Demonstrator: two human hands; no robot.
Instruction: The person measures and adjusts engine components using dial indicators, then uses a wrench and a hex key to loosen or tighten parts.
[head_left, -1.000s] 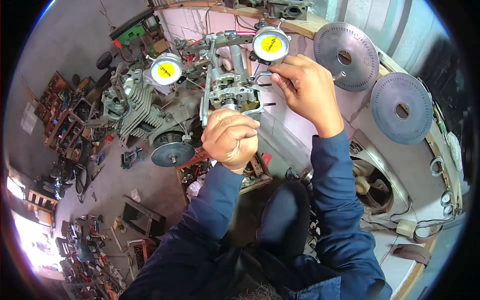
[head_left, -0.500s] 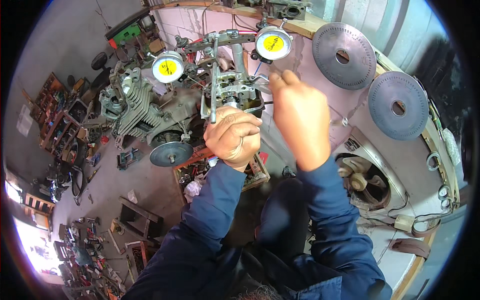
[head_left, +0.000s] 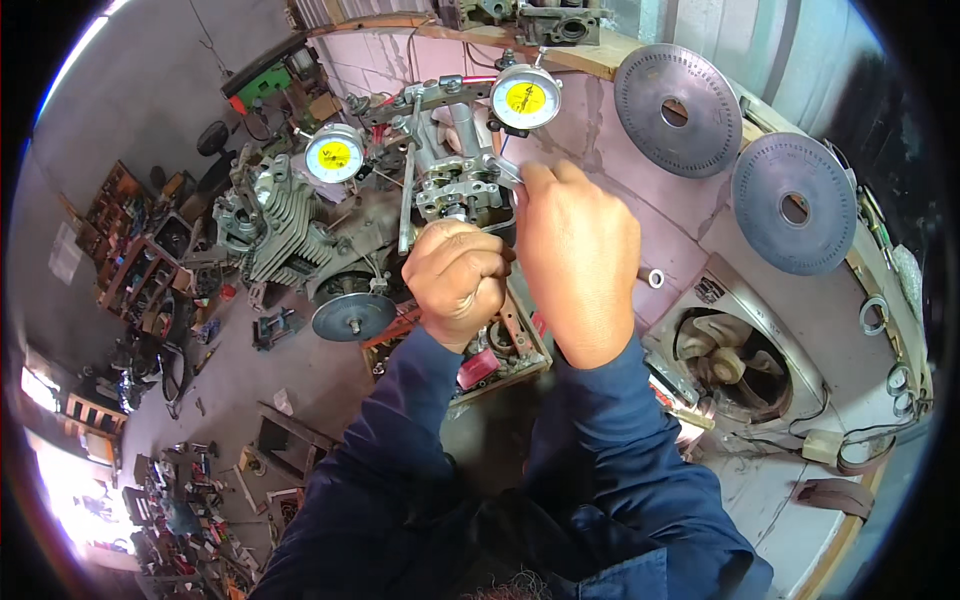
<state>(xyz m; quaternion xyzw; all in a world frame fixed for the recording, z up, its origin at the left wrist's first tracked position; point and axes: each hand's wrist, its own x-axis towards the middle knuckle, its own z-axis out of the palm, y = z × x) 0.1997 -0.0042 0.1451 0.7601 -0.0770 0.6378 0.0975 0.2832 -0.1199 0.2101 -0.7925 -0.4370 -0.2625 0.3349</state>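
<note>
The cylinder head (head_left: 463, 185) of an engine is in front of me, with two yellow-faced dial gauges mounted over it, a left one (head_left: 334, 155) and a right one (head_left: 525, 97). My right hand (head_left: 578, 265) is closed round a wrench (head_left: 507, 172), whose metal end reaches the head's right side. Just below the head, my left hand (head_left: 458, 283) is closed in a fist beside the right. A short bright shaft shows above its knuckles, but the fingers hide what they grip. A slim metal rod (head_left: 408, 195) stands along the head's left side.
A finned engine cylinder (head_left: 280, 210) and a round disc (head_left: 354, 316) are on the left. Two large graduated discs, an upper one (head_left: 655, 140) and a lower one (head_left: 770, 225), lie on the right. A wooden tray (head_left: 525, 362) of parts is below my hands. A fan housing (head_left: 735, 370) sits at right.
My right hand has turned and come a little left and lower, nearer my left hand, with the wrench still in it. My left hand stays at the head. The whole view has shifted slightly.
</note>
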